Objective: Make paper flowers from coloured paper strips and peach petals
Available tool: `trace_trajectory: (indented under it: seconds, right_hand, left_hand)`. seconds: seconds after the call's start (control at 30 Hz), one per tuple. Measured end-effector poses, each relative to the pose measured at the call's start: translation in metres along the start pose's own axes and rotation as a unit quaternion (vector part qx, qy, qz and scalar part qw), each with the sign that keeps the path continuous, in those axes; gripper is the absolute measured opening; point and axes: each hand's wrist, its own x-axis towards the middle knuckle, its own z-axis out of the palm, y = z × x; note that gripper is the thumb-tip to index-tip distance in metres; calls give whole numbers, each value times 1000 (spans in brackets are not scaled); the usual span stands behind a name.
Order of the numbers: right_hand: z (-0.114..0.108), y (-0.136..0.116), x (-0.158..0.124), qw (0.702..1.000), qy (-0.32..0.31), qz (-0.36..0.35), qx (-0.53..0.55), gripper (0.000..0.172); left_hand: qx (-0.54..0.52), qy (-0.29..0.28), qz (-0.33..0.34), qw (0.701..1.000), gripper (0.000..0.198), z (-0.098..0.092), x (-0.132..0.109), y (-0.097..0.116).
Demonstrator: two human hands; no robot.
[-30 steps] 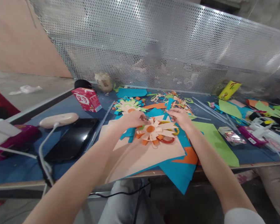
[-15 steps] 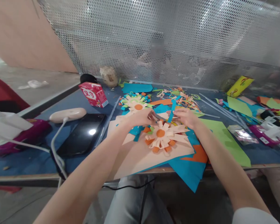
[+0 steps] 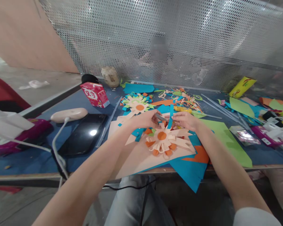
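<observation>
A paper flower (image 3: 162,141) with peach petals and an orange centre lies on a peach sheet (image 3: 136,161) at the table's front edge. Both hands meet just behind it. My left hand (image 3: 145,119) is closed, its fingertips pinching a small grey piece (image 3: 160,117) that I cannot make out. My right hand (image 3: 185,121) is closed too, pinching an upright blue paper strip (image 3: 171,114). A second flower (image 3: 139,106) lies farther back to the left.
Blue (image 3: 191,175) and green (image 3: 224,138) sheets overhang the front edge. A red carton (image 3: 94,94), black tablet (image 3: 85,133) and pink corded device (image 3: 69,114) sit left. Paper scraps (image 3: 179,95), glue sticks (image 3: 214,106) and glue guns (image 3: 266,131) lie right. A perforated metal screen (image 3: 179,47) closes the back.
My hands have drawn closer together behind the flower, the right one moving left toward the blue strip. The grey piece now shows between the fingertips.
</observation>
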Motion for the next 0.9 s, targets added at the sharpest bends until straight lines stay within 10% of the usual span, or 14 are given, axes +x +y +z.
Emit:
trace_trajectory:
  seconds: [0.7, 0.9]
  right_hand:
    - [3, -6, -5, 999, -1, 2, -54, 25]
    - [2, -10, -8, 999, 2, 10, -40, 25]
  left_hand:
    - [-250, 127, 92, 956, 52, 6, 11, -1]
    - [-188, 24, 24, 982, 60, 5, 3, 1]
